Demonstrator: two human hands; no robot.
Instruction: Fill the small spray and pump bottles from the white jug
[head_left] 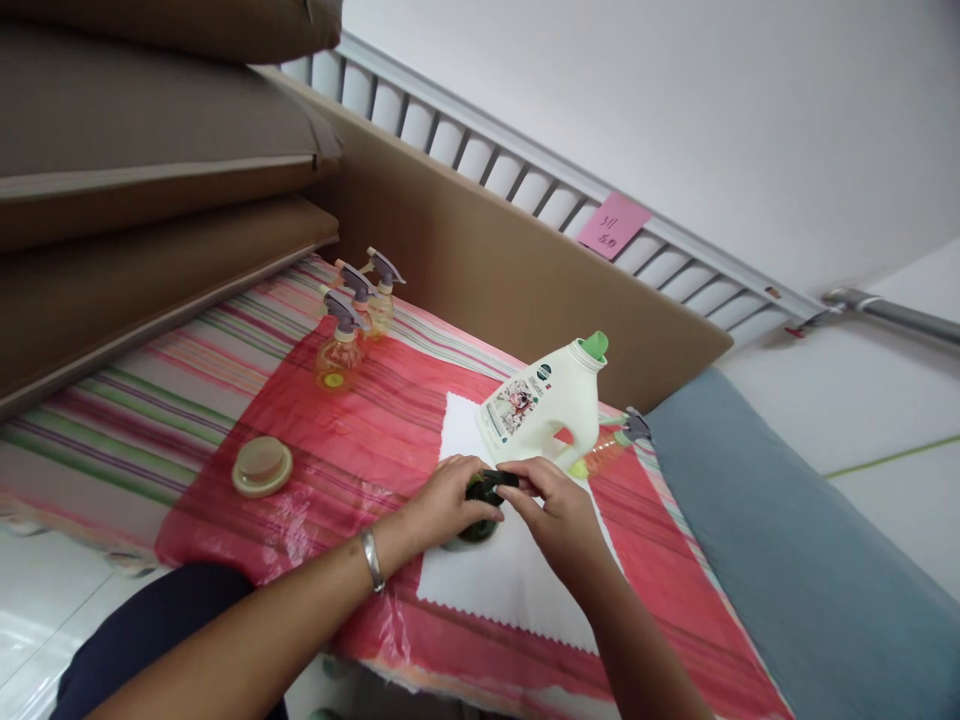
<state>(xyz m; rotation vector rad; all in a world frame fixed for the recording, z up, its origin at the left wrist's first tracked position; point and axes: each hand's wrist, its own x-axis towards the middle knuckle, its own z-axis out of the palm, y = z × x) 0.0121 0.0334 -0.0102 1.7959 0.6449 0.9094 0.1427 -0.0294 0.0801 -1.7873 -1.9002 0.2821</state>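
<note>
Around a small dark green bottle (476, 530), my left hand (450, 500) is closed, with a silver bracelet on its wrist. My right hand (553, 505) pinches the black top (496, 482) of that bottle; whether this top is loose or attached I cannot tell. The bottle is over a white cloth (517, 605) with zigzag edges, and the fingers hide much of it. Just behind my hands a pale green detergent jug (544, 400) stands on the same cloth. In its mouth sits a green spout (595, 345).
Red sheeting (405, 380) covers part of the striped cloth (150, 400). Three spray bottles (341, 350) stand back left; another spray bottle (607, 450) is behind the jug. A round, pale-rimmed container (262, 466) lies left. Stacked cushions (165, 110), a brown board (480, 240) and blue-grey padding (795, 520) border the surface.
</note>
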